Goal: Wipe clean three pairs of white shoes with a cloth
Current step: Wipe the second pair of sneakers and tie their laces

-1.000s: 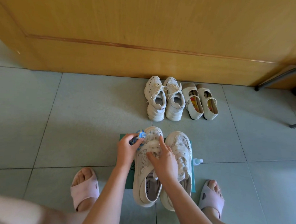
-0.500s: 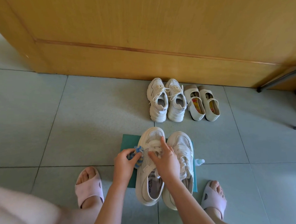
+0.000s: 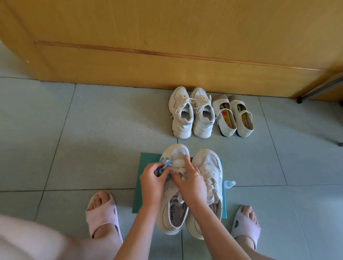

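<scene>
A pair of white mesh sneakers stands on a green mat (image 3: 144, 162) in front of me: the left sneaker (image 3: 171, 215) and the right sneaker (image 3: 210, 166). My left hand (image 3: 152, 184) grips a bunched blue-and-white cloth (image 3: 163, 165) against the left sneaker's upper, near the laces. My right hand (image 3: 192, 184) rests on the laces of that same shoe and holds it down. Farther back stand a pair of chunky white lace-up sneakers (image 3: 191, 113) and a pair of cream strap shoes (image 3: 233, 116).
A small clear spray bottle (image 3: 229, 183) lies at the mat's right edge. My feet in pink slippers (image 3: 101, 211) (image 3: 245, 225) flank the mat. A wooden cabinet base (image 3: 169, 67) runs along the back. Dark metal chair legs (image 3: 323, 88) stand at the right.
My left hand has carried the cloth from the sneaker's outer left side onto its upper, close to my right hand. The view has shifted slightly.
</scene>
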`<state>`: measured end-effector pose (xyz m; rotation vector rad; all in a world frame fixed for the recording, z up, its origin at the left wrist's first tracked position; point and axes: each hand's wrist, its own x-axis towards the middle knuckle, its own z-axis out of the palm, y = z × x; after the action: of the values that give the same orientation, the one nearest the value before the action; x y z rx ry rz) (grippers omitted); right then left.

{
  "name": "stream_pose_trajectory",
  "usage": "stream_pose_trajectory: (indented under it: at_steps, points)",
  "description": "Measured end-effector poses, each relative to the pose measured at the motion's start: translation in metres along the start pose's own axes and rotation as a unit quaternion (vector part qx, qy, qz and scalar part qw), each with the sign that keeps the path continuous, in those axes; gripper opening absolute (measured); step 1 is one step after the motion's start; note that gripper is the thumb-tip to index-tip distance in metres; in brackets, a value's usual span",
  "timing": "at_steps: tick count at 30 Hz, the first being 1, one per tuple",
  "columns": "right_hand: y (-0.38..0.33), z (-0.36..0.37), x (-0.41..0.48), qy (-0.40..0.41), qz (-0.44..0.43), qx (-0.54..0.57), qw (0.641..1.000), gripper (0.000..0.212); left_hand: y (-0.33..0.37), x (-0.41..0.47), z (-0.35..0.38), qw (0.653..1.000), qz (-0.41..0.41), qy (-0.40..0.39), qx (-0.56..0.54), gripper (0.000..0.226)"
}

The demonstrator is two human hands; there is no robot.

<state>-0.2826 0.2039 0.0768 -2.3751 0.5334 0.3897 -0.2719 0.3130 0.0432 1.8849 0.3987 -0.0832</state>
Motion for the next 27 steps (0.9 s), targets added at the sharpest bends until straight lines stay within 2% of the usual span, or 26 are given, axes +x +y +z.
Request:
stream_pose_trajectory:
  at_steps: [7,10,13,15,18,20,22,24,27]
  points:
    - [0.000,-0.006,-0.003,-0.021,-0.005,0.019,1.000,0.076,-0.010,-0.009,-0.012,0.998,-0.059,-0.002,-0.023,0.020]
    - [-0.001,-0.006,-0.005,-0.017,-0.003,0.019,1.000,0.076,0.003,0.011,-0.016,0.999,-0.047,-0.004,-0.006,0.020]
    - [-0.003,-0.003,-0.009,0.017,0.017,0.046,0.999,0.076,0.035,0.052,-0.008,0.999,0.009,-0.021,0.025,0.019]
    - [-0.002,0.000,-0.012,0.042,0.029,0.069,0.996,0.074,0.062,0.079,0.002,0.994,0.058,-0.078,0.049,0.020]
    - [-0.002,0.002,-0.013,0.054,0.039,0.075,0.995,0.067,0.079,0.106,0.020,0.968,0.098,-0.198,0.123,0.029]
    - [-0.001,0.002,-0.011,0.053,0.037,0.067,0.996,0.065,0.073,0.112,0.027,0.943,0.091,-0.272,0.167,0.028]
    - [0.000,0.002,-0.010,0.048,0.032,0.057,0.997,0.065,0.061,0.112,0.031,0.930,0.078,-0.314,0.174,0.023]
    - [0.002,0.003,-0.008,0.046,0.028,0.057,0.997,0.065,0.052,0.113,0.031,0.936,0.079,-0.303,0.163,0.021]
    - [0.003,0.003,-0.007,0.045,0.024,0.048,0.998,0.063,0.039,0.107,0.024,0.960,0.072,-0.223,0.151,0.025]
